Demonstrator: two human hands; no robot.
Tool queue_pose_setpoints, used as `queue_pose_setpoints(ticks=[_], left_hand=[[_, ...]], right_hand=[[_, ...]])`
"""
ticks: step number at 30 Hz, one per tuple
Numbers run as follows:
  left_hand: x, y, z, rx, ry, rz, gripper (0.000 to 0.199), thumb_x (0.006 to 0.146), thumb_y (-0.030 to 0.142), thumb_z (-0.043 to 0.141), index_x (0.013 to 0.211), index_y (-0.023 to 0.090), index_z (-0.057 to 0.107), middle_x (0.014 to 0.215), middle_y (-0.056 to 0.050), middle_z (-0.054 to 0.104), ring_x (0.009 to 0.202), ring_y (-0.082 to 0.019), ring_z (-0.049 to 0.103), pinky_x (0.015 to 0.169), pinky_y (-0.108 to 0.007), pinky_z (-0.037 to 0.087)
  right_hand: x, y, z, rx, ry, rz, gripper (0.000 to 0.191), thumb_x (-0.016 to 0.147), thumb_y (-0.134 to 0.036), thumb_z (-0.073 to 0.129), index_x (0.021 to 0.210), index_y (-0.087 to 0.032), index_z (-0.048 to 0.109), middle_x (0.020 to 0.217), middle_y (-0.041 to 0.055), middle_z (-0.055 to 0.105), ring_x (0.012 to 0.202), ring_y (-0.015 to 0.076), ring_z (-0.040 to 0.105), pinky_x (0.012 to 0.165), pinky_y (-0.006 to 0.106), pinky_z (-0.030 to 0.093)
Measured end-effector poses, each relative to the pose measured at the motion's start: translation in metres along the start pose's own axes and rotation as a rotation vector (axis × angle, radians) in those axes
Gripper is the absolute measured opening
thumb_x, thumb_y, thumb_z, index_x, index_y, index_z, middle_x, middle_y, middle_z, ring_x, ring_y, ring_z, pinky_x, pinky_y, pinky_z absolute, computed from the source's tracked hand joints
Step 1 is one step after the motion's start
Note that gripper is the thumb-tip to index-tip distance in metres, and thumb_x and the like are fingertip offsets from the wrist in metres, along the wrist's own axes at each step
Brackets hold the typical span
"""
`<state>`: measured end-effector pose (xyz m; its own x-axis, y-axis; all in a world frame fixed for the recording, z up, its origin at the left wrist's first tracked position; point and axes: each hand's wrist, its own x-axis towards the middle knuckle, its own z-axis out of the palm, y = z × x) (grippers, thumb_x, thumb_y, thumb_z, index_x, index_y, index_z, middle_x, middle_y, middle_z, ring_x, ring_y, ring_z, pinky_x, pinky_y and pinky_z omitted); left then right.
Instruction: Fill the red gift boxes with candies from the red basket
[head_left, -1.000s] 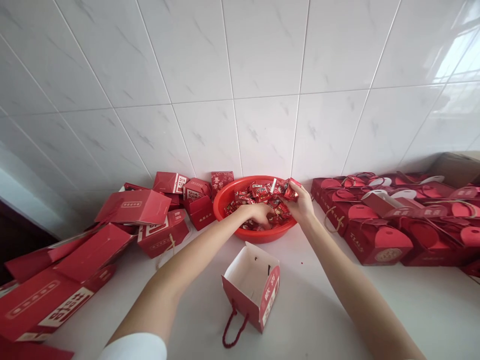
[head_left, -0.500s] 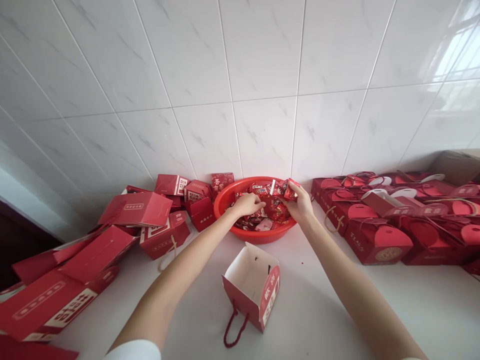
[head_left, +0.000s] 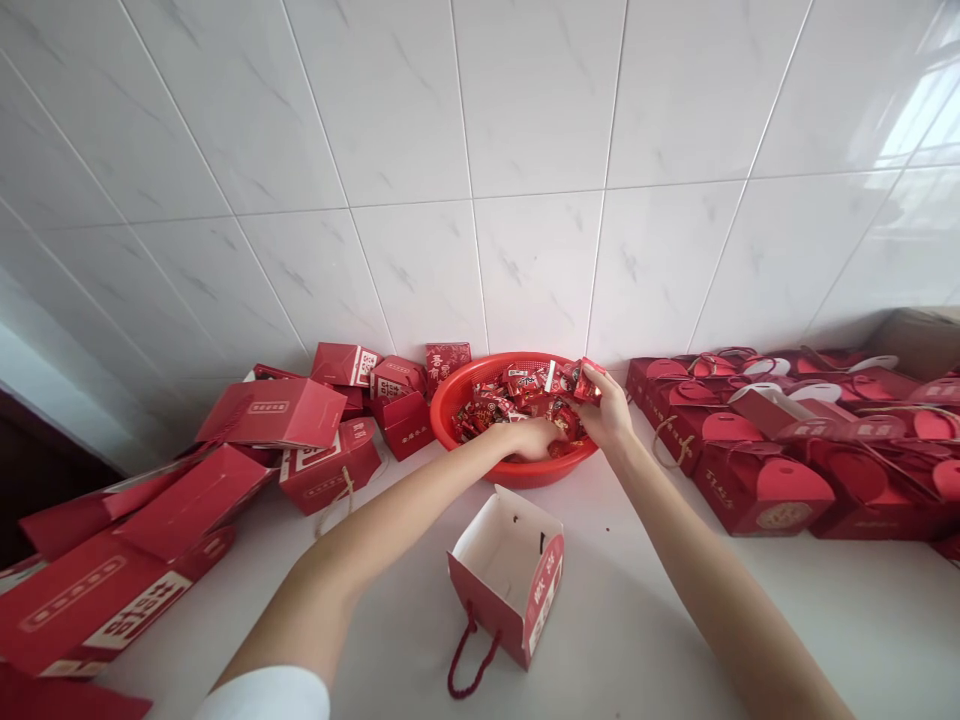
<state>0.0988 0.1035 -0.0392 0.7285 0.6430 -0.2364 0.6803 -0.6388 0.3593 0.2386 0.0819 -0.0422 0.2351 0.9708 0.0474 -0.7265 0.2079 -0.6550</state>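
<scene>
A red plastic basket [head_left: 517, 474] full of wrapped candies [head_left: 491, 405] stands against the tiled wall. Down among the candies at its front right is my left hand [head_left: 541, 438], fingers curled inward and partly hidden; what they close on cannot be made out. My right hand [head_left: 606, 405] is at the basket's right rim and grips red wrapped candies [head_left: 587, 382] between thumb and fingers. In front of the basket, nearer to me, an open red gift box [head_left: 506, 590] shows its white inside. Its dark red cord handle [head_left: 472, 660] hangs onto the table.
Folded red boxes [head_left: 270, 415] are heaped on the left, with larger red cartons [head_left: 97, 600] nearer to me. Rows of closed red gift boxes [head_left: 765, 485] with handles stand on the right. A brown cardboard box [head_left: 915, 345] sits in the far right corner. White table [head_left: 630, 620] lies below.
My left hand has moved right and lower into the candies, close to my right hand. My right hand still grips its candies. The whole view has shifted slightly.
</scene>
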Motion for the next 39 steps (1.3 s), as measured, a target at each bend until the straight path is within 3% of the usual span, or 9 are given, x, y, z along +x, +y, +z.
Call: queue_pose_setpoints(ticks=[5,7,9,14,24,26,29,34,39], left_hand=[[0.005,0.005,0.007,-0.065,0.037,0.032,0.015,0.074,0.006,0.060,0.077,0.018,0.068,0.077,-0.004,0.070,0.072,-0.020,0.062,0.064,-0.027,0.042],[0.000,0.003,0.005,-0.130,0.078,0.024,0.008,0.076,0.013,0.066,0.069,0.018,0.064,0.066,-0.002,0.065,0.066,-0.019,0.059,0.061,-0.027,0.041],[-0.007,0.000,0.001,-0.215,0.137,0.007,0.017,0.080,0.026,0.069,0.067,0.018,0.061,0.059,0.000,0.059,0.061,-0.017,0.056,0.060,-0.027,0.040],[-0.027,-0.013,-0.007,-0.484,0.321,-0.066,0.038,0.097,0.048,0.050,0.078,0.016,0.063,0.068,0.000,0.060,0.062,-0.014,0.055,0.057,-0.025,0.040],[-0.056,-0.027,-0.013,-0.859,0.358,-0.187,0.037,0.098,0.046,0.054,0.106,0.016,0.072,0.114,-0.011,0.071,0.069,-0.012,0.069,0.056,-0.021,0.047],[-0.061,-0.027,-0.014,-0.878,0.402,-0.188,0.039,0.097,0.050,0.055,0.109,0.017,0.073,0.113,-0.010,0.071,0.065,-0.012,0.068,0.054,-0.021,0.046],[-0.067,-0.026,-0.012,-0.879,0.514,-0.179,0.041,0.094,0.053,0.058,0.104,0.017,0.073,0.092,-0.004,0.070,0.056,-0.008,0.059,0.053,-0.021,0.044],[-0.083,-0.013,-0.006,-0.876,0.713,-0.117,0.048,0.079,0.061,0.071,0.085,0.014,0.073,0.070,0.000,0.061,0.060,-0.010,0.054,0.061,-0.024,0.045],[-0.121,0.007,-0.007,-0.797,0.655,0.013,0.047,0.080,0.060,0.069,0.072,0.014,0.070,0.069,-0.001,0.064,0.066,-0.014,0.057,0.067,-0.027,0.048]], right_hand=[[0.000,0.000,0.000,0.000,-0.006,0.000,0.020,0.062,-0.021,0.085,0.072,-0.021,0.067,0.069,-0.0037,0.069,0.066,0.0142,0.065,0.059,0.025,0.056],[0.001,0.000,-0.001,0.004,-0.009,-0.001,0.020,0.063,-0.021,0.084,0.071,-0.021,0.066,0.069,-0.0038,0.070,0.066,0.0140,0.065,0.060,0.025,0.056],[0.001,0.000,-0.002,0.007,-0.015,-0.001,0.020,0.064,-0.021,0.084,0.071,-0.021,0.066,0.069,-0.0039,0.069,0.066,0.0140,0.065,0.061,0.026,0.056],[0.004,0.000,-0.004,-0.007,-0.039,0.007,0.020,0.067,-0.022,0.084,0.073,-0.021,0.065,0.070,-0.0040,0.070,0.067,0.0146,0.067,0.063,0.026,0.057],[0.000,0.000,-0.001,0.012,-0.053,0.046,0.021,0.066,-0.022,0.085,0.074,-0.020,0.066,0.070,-0.0044,0.070,0.067,0.0133,0.066,0.065,0.026,0.058],[-0.002,-0.002,0.001,0.005,-0.062,0.068,0.021,0.066,-0.021,0.085,0.075,-0.020,0.066,0.070,-0.0040,0.070,0.068,0.0139,0.067,0.064,0.026,0.058],[-0.008,-0.005,0.007,-0.005,-0.084,0.098,0.021,0.065,-0.020,0.085,0.076,-0.020,0.067,0.071,-0.0032,0.071,0.069,0.0152,0.068,0.062,0.027,0.058],[-0.028,-0.016,0.018,-0.153,-0.296,0.142,0.021,0.067,-0.027,0.087,0.079,-0.020,0.071,0.078,0.0008,0.074,0.069,0.0177,0.068,0.061,0.028,0.058],[-0.056,-0.037,0.031,-0.305,-0.524,0.176,0.023,0.070,-0.032,0.087,0.082,-0.018,0.074,0.075,0.0021,0.073,0.067,0.0174,0.068,0.061,0.027,0.057]])
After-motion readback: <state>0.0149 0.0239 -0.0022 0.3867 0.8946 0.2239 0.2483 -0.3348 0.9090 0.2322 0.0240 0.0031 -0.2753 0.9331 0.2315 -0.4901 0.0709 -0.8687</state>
